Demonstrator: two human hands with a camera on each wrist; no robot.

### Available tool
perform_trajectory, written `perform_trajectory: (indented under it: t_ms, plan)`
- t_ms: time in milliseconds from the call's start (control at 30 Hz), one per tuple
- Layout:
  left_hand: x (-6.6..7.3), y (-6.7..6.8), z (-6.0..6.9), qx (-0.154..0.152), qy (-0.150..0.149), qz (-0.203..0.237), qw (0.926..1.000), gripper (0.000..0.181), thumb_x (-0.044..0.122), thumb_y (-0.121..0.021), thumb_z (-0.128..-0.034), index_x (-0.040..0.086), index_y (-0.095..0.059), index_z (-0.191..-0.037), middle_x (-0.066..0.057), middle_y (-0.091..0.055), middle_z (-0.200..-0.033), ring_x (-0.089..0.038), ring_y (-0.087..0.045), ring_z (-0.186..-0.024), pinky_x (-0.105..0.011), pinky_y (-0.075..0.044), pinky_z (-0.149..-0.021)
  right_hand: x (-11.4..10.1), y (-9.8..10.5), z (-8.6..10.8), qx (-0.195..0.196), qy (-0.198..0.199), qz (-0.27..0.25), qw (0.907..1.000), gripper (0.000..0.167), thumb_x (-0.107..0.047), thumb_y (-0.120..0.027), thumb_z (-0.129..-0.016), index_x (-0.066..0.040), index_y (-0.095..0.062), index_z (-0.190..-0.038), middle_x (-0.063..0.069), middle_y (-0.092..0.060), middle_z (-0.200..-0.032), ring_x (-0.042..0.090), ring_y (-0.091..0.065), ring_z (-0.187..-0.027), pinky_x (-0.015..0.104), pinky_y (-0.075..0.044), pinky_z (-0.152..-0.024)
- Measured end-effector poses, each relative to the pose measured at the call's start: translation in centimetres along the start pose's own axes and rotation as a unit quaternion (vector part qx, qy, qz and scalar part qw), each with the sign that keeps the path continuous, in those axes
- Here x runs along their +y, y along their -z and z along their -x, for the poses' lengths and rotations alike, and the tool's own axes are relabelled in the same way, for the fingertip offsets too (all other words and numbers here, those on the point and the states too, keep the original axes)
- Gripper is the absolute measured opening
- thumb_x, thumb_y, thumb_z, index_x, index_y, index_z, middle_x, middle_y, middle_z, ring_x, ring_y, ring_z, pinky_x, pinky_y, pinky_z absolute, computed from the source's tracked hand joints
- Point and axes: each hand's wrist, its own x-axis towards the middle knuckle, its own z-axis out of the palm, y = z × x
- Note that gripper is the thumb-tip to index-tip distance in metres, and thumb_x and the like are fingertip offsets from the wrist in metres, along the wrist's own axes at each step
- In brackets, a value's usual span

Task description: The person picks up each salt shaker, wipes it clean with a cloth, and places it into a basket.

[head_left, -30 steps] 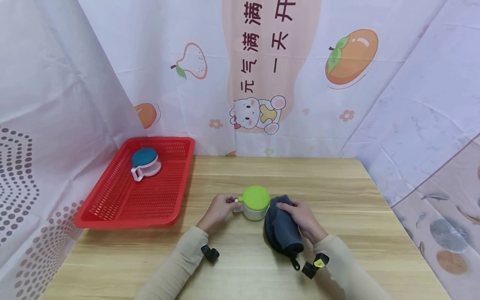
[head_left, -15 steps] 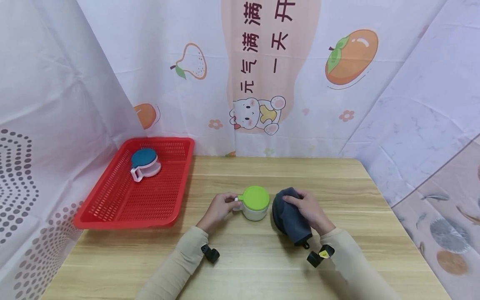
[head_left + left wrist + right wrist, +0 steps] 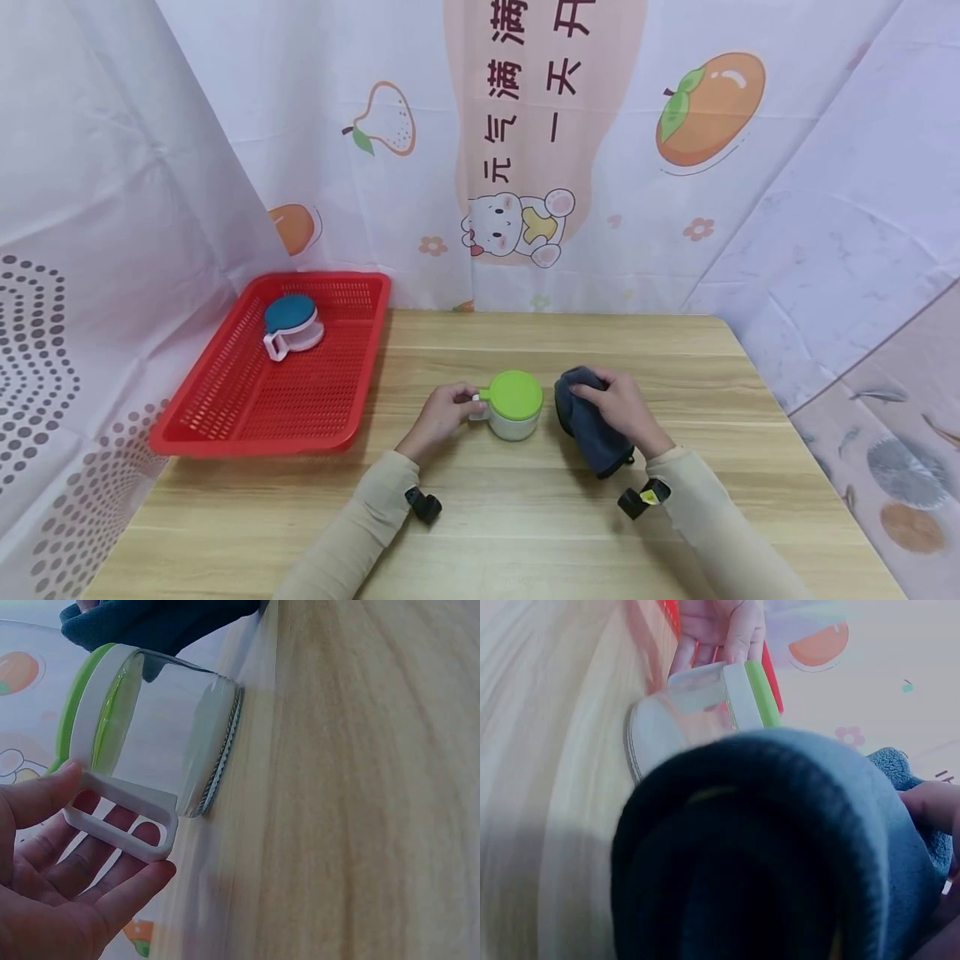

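A clear glass jar (image 3: 513, 423) with a white collar and a green lid (image 3: 516, 395) stands upright on the wooden table. My left hand (image 3: 444, 414) holds its white handle (image 3: 124, 825), thumb at the top end and fingers around the loop. To the right of the jar, my right hand (image 3: 621, 407) grips a folded dark blue-grey cloth (image 3: 588, 433), its thumb pressing on top. A gap separates cloth and jar in the head view. The cloth's folded edge (image 3: 757, 750) fills much of the right wrist view, hiding part of the jar.
At the left of the table (image 3: 480, 517) sits a red plastic basket (image 3: 255, 446). Inside it, near the back, lies a similar jar with a blue lid (image 3: 289, 312). A printed curtain (image 3: 420, 183) hangs along the back edge.
My right hand has drawn the cloth away from the jar, to the right and slightly back. The left hand and the jar stay almost in place.
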Motion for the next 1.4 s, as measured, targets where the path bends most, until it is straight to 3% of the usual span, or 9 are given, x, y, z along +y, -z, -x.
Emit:
perform_trajectory:
  t_ms: [167, 367, 467, 700, 900, 1233, 1400]
  plan:
    - [-0.1, 0.0, -0.1, 0.000, -0.003, -0.004, 1.0000, 0.012, 0.010, -0.070, -0.0880, 0.002, -0.069, -0.096, -0.010, -0.071, -0.100, -0.012, -0.060, -0.086, -0.025, -0.051, -0.072, -0.1, 0.1, -0.1, 0.016, 0.042, 0.044, 0.9980, 0.028, -0.018, -0.067, -0.092, -0.004, -0.070, -0.116, 0.018, -0.071, -0.111, 0.019, -0.063, -0.083, 0.026, -0.050, -0.067]
    - [0.0, 0.0, 0.0, 0.001, -0.002, -0.002, 1.0000, 0.012, 0.010, -0.070, -0.0876, 0.003, -0.070, -0.097, -0.009, -0.071, -0.098, -0.012, -0.059, -0.085, -0.025, -0.050, -0.073, -0.4, 0.2, -0.3, 0.020, 0.079, 0.071, 0.9941, 0.031, -0.016, -0.068, -0.091, -0.006, -0.069, -0.120, 0.018, -0.069, -0.118, 0.031, -0.067, -0.103, 0.040, -0.054, -0.082]
    - [0.2, 0.0, 0.1, 0.003, -0.001, -0.003, 1.0000, 0.012, 0.010, -0.070, -0.0874, 0.003, -0.070, -0.097, -0.008, -0.070, -0.097, -0.012, -0.058, -0.085, -0.025, -0.049, -0.072, -0.8, 0.3, -0.5, 0.017, 0.092, 0.075, 0.9928, 0.029, -0.016, -0.068, -0.091, -0.009, -0.070, -0.119, 0.016, -0.070, -0.115, 0.031, -0.067, -0.102, 0.042, -0.054, -0.082]
    - [0.3, -0.1, 0.3, 0.004, -0.005, -0.003, 1.0000, 0.011, 0.010, -0.071, -0.0866, 0.004, -0.072, -0.096, -0.008, -0.071, -0.098, -0.012, -0.060, -0.086, -0.025, -0.051, -0.075, -1.3, 0.4, -0.8, 0.012, 0.135, 0.086, 0.9870, 0.026, -0.012, -0.069, -0.090, -0.012, -0.072, -0.116, 0.010, -0.073, -0.111, 0.027, -0.068, -0.101, 0.033, -0.053, -0.080]
    - [0.1, -0.2, 0.3, 0.001, -0.011, -0.009, 0.9999, 0.012, 0.011, -0.072, -0.0862, 0.005, -0.072, -0.097, -0.006, -0.071, -0.096, -0.012, -0.060, -0.086, -0.026, -0.051, -0.075, -1.5, 0.3, -0.9, 0.014, 0.163, 0.117, 0.9797, 0.028, -0.006, -0.069, -0.088, -0.009, -0.072, -0.116, 0.012, -0.072, -0.110, 0.029, -0.068, -0.102, 0.043, -0.054, -0.084]
    - [0.0, -0.2, 0.1, -0.006, -0.011, -0.012, 0.9998, 0.014, 0.012, -0.072, -0.0855, 0.005, -0.072, -0.098, -0.006, -0.071, -0.096, -0.012, -0.059, -0.085, -0.026, -0.050, -0.073, -2.4, -0.1, -0.9, 0.018, 0.218, 0.196, 0.9559, 0.033, -0.005, -0.073, -0.084, -0.007, -0.071, -0.117, 0.012, -0.069, -0.101, 0.029, -0.067, -0.091, 0.044, -0.055, -0.079]
    - [0.2, -0.2, 0.2, -0.003, -0.007, -0.011, 0.9999, 0.013, 0.011, -0.072, -0.0853, 0.005, -0.072, -0.097, -0.007, -0.072, -0.097, -0.012, -0.061, -0.086, -0.024, -0.049, -0.074, -3.0, -0.5, -1.0, 0.020, 0.253, 0.254, 0.9334, 0.033, -0.009, -0.074, -0.084, -0.009, -0.071, -0.117, 0.013, -0.069, -0.105, 0.030, -0.067, -0.095, 0.046, -0.055, -0.082]
